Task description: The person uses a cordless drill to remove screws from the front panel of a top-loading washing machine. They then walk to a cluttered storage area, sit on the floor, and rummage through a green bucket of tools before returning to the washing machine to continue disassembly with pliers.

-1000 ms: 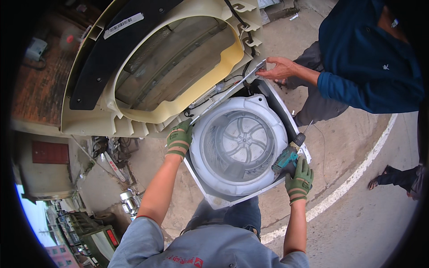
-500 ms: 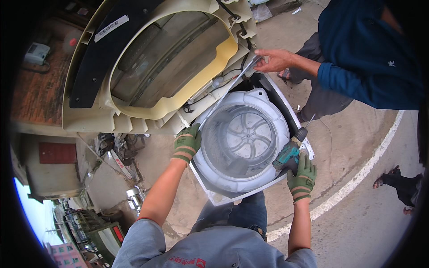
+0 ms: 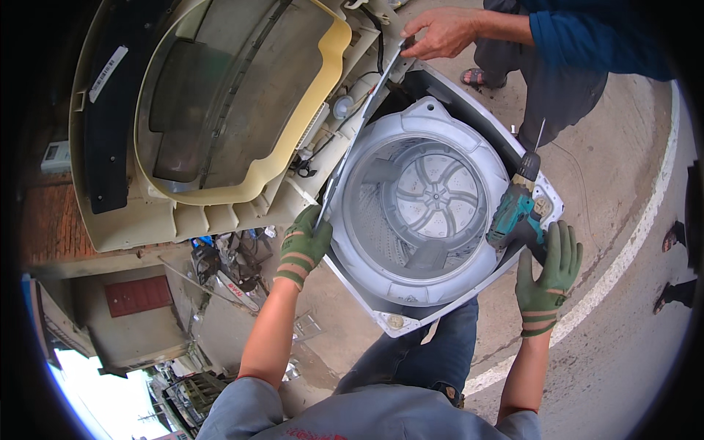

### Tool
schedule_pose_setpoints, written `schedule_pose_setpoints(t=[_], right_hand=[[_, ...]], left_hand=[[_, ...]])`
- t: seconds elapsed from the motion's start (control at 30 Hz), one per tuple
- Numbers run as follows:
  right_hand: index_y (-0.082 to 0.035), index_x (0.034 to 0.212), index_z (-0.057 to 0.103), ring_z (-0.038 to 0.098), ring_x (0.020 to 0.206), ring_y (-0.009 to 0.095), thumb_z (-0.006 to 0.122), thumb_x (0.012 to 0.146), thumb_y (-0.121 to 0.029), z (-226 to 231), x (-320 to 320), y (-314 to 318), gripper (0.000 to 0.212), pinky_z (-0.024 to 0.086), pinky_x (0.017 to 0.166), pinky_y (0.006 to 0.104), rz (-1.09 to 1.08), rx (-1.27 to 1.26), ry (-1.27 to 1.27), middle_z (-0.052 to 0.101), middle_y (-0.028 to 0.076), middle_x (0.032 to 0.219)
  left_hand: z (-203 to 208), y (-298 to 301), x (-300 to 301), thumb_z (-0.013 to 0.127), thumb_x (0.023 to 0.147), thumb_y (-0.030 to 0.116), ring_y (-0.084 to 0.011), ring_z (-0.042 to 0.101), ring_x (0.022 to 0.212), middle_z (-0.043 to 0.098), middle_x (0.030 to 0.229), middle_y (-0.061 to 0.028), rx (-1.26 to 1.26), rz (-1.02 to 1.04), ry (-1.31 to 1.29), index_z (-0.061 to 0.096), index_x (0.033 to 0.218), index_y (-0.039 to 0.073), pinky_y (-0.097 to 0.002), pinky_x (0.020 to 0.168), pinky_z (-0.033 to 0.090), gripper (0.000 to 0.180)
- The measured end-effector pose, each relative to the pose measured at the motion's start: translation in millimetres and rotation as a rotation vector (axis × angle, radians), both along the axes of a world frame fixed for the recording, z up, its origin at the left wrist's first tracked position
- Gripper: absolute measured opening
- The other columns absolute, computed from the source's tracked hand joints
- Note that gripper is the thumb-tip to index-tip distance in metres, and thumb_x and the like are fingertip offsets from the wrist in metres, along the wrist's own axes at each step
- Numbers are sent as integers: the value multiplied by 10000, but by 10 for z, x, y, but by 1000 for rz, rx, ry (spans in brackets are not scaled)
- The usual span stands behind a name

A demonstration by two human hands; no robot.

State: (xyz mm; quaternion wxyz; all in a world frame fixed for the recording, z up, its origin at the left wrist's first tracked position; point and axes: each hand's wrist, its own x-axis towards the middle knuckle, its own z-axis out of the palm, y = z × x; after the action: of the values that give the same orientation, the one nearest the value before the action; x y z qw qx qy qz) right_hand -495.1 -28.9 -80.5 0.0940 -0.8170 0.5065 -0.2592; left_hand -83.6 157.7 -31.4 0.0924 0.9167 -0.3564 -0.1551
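A top-loading washing machine stands below me with its grey tub [image 3: 412, 286] and ribbed drum exposed. My left hand [image 3: 304, 240], in a green glove, grips the near end of a long thin metal strip [image 3: 357, 144] at the machine's left edge. Another person's hand [image 3: 442, 33] holds the strip's far end. A teal and black cordless drill [image 3: 513, 209] lies on the right corner of the machine's frame, its bit pointing away from me. Beside the drill's base my gloved right hand [image 3: 554, 275] is open, fingers stretched out; whether it touches the drill or the frame I cannot tell.
The cream top cover [image 3: 242, 202], with a window and loose wiring, is tipped up at the far left. A person in dark trousers [image 3: 561, 110] stands at the far right. Scrap parts [image 3: 227, 268] lie on the ground at left; a white line [image 3: 623, 271] curves along the right.
My right hand has stretched its fingers beside the drill. The strip now lies closer along the machine's left edge, both ends still held. The view has shifted, moving the cover leftward.
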Motion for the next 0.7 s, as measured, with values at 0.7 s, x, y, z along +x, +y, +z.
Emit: schedule_pose_setpoints(t=[0.7], right_hand=[[-27, 1097, 701, 694, 622, 327, 704, 796, -30, -833, 1070, 1393, 301, 541, 578, 391, 229, 127, -201, 747, 152, 885]], left_hand=[[-472, 1333, -281, 462, 1057, 89, -267, 592, 1285, 581, 1429, -177, -1027, 276, 335, 527, 1425, -46, -393, 1052, 492, 397]])
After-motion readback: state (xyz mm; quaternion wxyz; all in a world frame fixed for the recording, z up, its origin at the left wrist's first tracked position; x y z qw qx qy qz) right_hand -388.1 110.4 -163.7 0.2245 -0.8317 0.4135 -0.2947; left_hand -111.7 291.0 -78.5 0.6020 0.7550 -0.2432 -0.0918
